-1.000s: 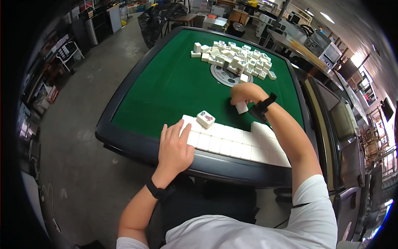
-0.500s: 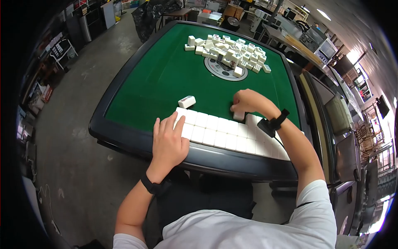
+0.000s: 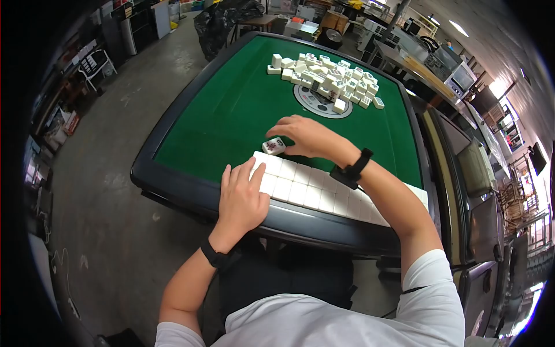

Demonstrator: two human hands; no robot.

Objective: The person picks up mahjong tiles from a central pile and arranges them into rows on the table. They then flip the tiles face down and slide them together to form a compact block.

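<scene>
Two rows of white mahjong tiles [image 3: 312, 190] lie face down along the near side of the green table. My left hand [image 3: 243, 196] rests with spread fingertips on the left end of these rows. Just beyond that end sits a single tile [image 3: 274, 146] with its marked face showing. My right hand [image 3: 305, 136] is beside this tile, thumb and fingers apart around its right side, holding nothing. My right forearm hides part of the rows' right half.
A heap of mixed tiles [image 3: 329, 78] covers part of the round centre plate [image 3: 315, 105]. The table's raised black rim [image 3: 151, 136] runs round the felt. Chairs stand to the right, shelves and a black bag behind.
My right hand has moved left from the right part of the rows to the single tile and opened. That tile now shows its face at a different angle. The view has shifted slightly.
</scene>
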